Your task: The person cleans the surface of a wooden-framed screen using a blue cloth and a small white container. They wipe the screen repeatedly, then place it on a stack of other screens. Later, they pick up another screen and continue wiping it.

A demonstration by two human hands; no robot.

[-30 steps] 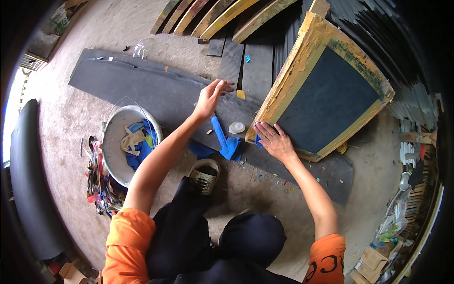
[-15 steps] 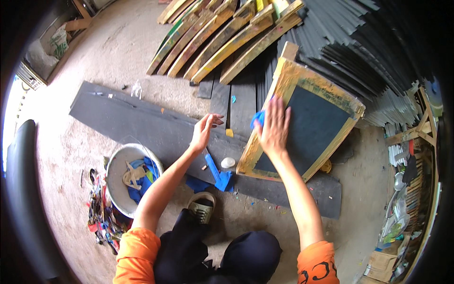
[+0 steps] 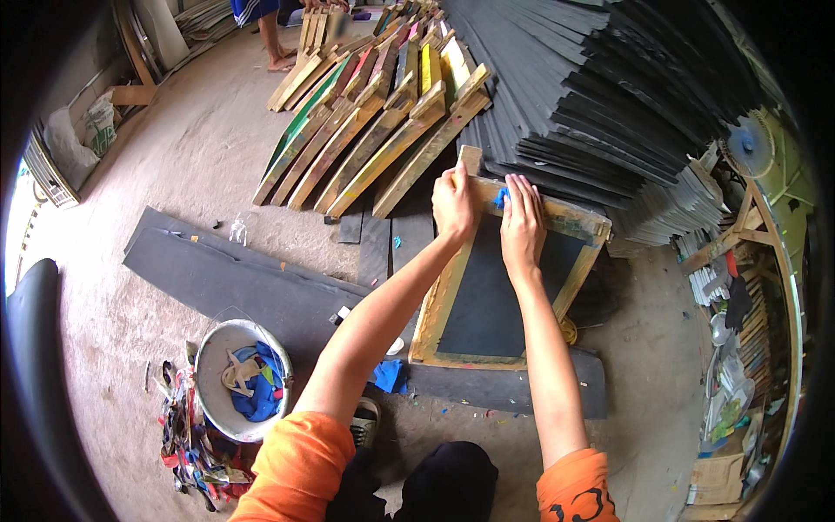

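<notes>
A wooden screen-printing frame [image 3: 430, 326] with dark mesh [image 3: 478, 300] stands tilted before me, its rails smeared with yellow-brown. My left hand [image 3: 457, 207] is closed round its upper left corner, by a short wooden block [image 3: 470, 157]. My right hand [image 3: 524, 228] lies over the top rail with the fingers close together, a wad of blue cloth [image 3: 501, 198] pinched at its thumb side. Another blue cloth piece [image 3: 387, 376] lies near my shoe, beside a whitish round thing [image 3: 395, 346] partly behind my left forearm.
Dark boards [image 3: 235, 270] lie under the frame. To the left is a bucket [image 3: 209, 374] of rags beside a scrap heap [image 3: 187, 435]. Wooden frames [image 3: 348, 157] lean in a row ahead, next to stacked dark sheets [image 3: 557, 96]. Another person's legs [image 3: 271, 39] show far off.
My left hand has moved from the air onto the frame's upper left corner. My right hand and the blue cloth have gone from the left rail to the top rail. The view has shifted.
</notes>
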